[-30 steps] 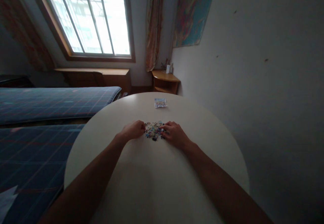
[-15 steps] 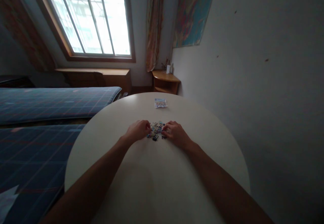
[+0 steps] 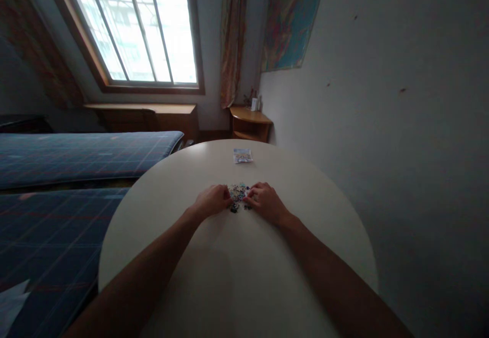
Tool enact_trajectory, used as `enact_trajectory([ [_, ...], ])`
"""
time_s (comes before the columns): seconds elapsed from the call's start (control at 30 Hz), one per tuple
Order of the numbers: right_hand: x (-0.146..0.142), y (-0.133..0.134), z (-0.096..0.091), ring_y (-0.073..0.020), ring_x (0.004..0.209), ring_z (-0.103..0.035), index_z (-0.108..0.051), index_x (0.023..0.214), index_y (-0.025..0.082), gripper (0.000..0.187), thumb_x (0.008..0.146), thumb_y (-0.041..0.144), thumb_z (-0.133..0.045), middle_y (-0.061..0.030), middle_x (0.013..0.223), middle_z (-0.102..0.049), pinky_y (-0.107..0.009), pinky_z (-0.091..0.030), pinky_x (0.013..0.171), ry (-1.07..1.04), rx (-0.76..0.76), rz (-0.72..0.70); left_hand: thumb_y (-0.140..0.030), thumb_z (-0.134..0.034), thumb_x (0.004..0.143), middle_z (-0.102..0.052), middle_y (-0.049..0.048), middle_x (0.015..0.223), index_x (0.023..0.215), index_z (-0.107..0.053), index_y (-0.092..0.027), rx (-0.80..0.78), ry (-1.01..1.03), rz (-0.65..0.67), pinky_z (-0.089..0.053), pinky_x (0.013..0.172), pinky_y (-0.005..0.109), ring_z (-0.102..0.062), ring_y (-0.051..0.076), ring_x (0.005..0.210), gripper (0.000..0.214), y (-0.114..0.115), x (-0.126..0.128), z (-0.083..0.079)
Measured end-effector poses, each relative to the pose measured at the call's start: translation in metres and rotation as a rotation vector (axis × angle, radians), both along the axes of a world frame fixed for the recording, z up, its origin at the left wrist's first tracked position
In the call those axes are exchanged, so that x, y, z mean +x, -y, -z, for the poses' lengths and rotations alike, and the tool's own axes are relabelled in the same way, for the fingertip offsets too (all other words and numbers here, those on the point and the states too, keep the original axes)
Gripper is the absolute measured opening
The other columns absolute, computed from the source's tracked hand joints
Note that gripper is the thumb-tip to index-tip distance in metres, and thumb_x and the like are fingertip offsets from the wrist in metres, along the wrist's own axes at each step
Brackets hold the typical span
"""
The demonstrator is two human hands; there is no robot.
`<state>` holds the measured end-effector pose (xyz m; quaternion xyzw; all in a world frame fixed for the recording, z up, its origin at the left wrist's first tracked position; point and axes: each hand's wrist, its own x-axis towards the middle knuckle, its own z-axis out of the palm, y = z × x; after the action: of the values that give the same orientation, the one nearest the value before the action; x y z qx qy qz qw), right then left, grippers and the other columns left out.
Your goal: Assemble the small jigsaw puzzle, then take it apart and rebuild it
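Round white table, puzzle pieces pressed between left hand, right hand

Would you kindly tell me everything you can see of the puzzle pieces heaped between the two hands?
The puzzle pieces form a small, loose, multicoloured heap, mostly blue, white and dark, looking like flat card. They lie on the round pale table, hemmed between the left hand and the right hand, both curled against its sides and touching it. Single pieces are too small to tell apart.
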<state>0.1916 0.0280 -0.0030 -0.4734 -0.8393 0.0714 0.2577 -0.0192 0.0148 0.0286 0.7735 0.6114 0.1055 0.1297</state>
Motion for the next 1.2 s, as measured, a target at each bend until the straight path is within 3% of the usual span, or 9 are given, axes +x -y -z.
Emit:
enact_trajectory([
  [0.47,0.013,-0.007,-0.003,-0.0224,0.094,-0.059,-0.072,0.076,0.019,0.027,0.085,0.044,-0.068,-0.0067,0.093,-0.069,-0.033,-0.042,0.087,-0.047,0.004,0.109,-0.029,-0.065,0.079,-0.072,0.0053,0.086,0.085,-0.07,-0.019,0.0,0.03,-0.003,-0.042,0.064,0.025,-0.064,0.018,0.077,0.013,-0.006,-0.005,0.007],
  [0.73,0.033,-0.01,-0.009,-0.0235,0.092,-0.06,-0.072,0.078,0.018,0.021,0.086,0.037,-0.068,-0.008,0.092,-0.07,-0.034,-0.043,0.086,0.043,0.061,0.221,-0.03,-0.065,0.083,-0.073,0.0036,0.086,0.086,-0.071,-0.018,-0.007,0.044,0.01,-0.044,0.067,0.022,-0.065,0.015,0.077,0.014,-0.01,-0.009,0.003],
  [0.97,0.026,-0.004,-0.012,-0.0221,0.087,-0.061,-0.07,0.072,0.019,0.02,0.082,0.037,-0.069,-0.0057,0.085,-0.071,-0.031,-0.042,0.078,0.143,0.013,0.241,-0.034,-0.057,0.089,-0.072,0.0088,0.1,0.094,-0.068,-0.02,0.091,-0.08,-0.143,-0.046,0.074,0.028,-0.066,0.023,0.093,0.019,-0.005,-0.017,-0.011],
  [1.2,0.025,0.001,-0.016,-0.0173,0.079,-0.061,-0.071,0.072,0.021,0.022,0.081,0.04,-0.066,-0.0039,0.082,-0.071,-0.027,-0.039,0.07,0.131,-0.059,0.246,-0.02,-0.053,0.086,-0.071,0.0113,0.1,0.093,-0.068,-0.019,0.103,-0.205,-0.178,-0.047,0.073,0.03,-0.067,0.024,0.091,0.017,-0.002,-0.019,-0.011],
])
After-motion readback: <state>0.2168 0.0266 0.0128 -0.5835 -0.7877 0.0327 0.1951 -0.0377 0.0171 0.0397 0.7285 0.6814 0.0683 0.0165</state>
